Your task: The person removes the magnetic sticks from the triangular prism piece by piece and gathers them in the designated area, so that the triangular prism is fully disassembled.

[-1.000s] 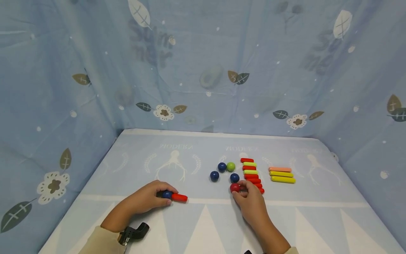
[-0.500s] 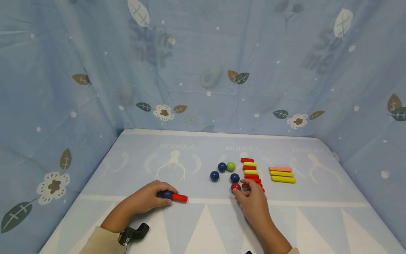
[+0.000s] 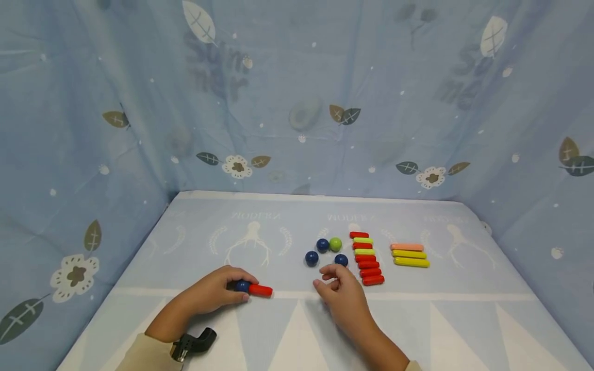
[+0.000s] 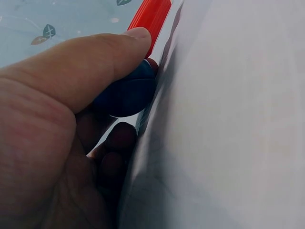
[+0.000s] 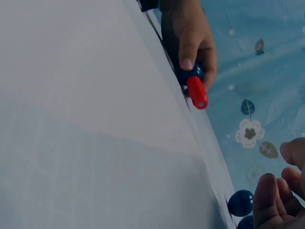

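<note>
My left hand [image 3: 215, 291] holds a blue ball [image 3: 242, 286] low over the table, thumb and fingers around it. A short red rod [image 3: 261, 291] points right from that ball, end against it; the thumb lies along the joint in the left wrist view, where the ball [image 4: 128, 93] and rod [image 4: 151, 21] show close up. My right hand [image 3: 345, 299] hovers left of a rod column, fingers loosely bent, with a gap between thumb and index finger. No ball shows in that gap in the right wrist view. The red ball seen earlier is hidden from view.
Three blue balls, one of them [image 3: 312, 258] farthest left, and a green ball [image 3: 335, 244] lie beyond my right hand. A column of red and lime rods [image 3: 365, 258] stands to their right. Farther right are a peach rod [image 3: 407, 247] and two yellow rods [image 3: 411, 262].
My right hand has come off the red ball's spot and shifted left, uncovering the near red rods; the red ball is out of sight. The left hand has stayed on the blue ball.
</note>
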Action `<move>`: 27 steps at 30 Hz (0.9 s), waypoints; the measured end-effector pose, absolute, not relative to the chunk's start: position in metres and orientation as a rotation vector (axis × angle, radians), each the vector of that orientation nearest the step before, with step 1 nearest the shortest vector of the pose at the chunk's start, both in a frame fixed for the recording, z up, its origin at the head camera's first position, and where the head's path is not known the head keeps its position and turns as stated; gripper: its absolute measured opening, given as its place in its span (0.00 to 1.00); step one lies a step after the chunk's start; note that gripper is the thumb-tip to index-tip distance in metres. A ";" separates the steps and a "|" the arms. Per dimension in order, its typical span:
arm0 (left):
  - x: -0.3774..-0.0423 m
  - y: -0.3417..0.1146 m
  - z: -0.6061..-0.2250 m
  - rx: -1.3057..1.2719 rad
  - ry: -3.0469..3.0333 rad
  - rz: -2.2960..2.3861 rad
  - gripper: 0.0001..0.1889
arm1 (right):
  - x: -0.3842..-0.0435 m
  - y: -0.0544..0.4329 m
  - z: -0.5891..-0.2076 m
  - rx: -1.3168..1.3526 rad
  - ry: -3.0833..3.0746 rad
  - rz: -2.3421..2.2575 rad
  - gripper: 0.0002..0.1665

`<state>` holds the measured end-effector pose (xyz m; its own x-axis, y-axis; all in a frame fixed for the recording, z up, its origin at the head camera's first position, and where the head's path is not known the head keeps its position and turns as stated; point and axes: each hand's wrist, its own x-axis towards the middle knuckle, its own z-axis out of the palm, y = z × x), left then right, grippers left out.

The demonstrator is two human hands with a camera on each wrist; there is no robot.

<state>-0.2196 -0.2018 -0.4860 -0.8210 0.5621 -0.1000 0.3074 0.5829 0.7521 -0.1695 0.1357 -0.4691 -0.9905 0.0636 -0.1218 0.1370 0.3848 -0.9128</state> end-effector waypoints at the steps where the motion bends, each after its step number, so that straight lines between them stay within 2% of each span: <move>1: -0.219 -0.202 -0.487 0.707 2.489 1.090 0.16 | -0.170 0.132 -0.469 0.135 2.531 -1.679 0.18; 6: -0.219 -0.201 -0.486 0.702 2.513 1.073 0.16 | -0.175 0.114 -0.473 -0.067 2.458 -1.629 0.15; 10: -0.218 -0.200 -0.484 0.708 2.512 1.079 0.16 | -0.184 0.099 -0.474 -0.118 2.443 -1.636 0.12; 19: -0.215 -0.201 -0.485 0.738 2.494 1.110 0.16 | -0.195 0.069 -0.481 -0.122 2.300 -1.647 0.15; 27: -0.218 -0.201 -0.488 0.739 2.514 1.094 0.16 | -0.196 0.062 -0.487 -0.213 2.243 -1.599 0.21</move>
<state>-0.2180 -0.2009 -0.4876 -0.8224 0.5650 -0.0669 0.3361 0.5773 0.7441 -0.1957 0.0615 -0.4872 -0.9178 -0.3346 -0.2137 0.0929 0.3422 -0.9350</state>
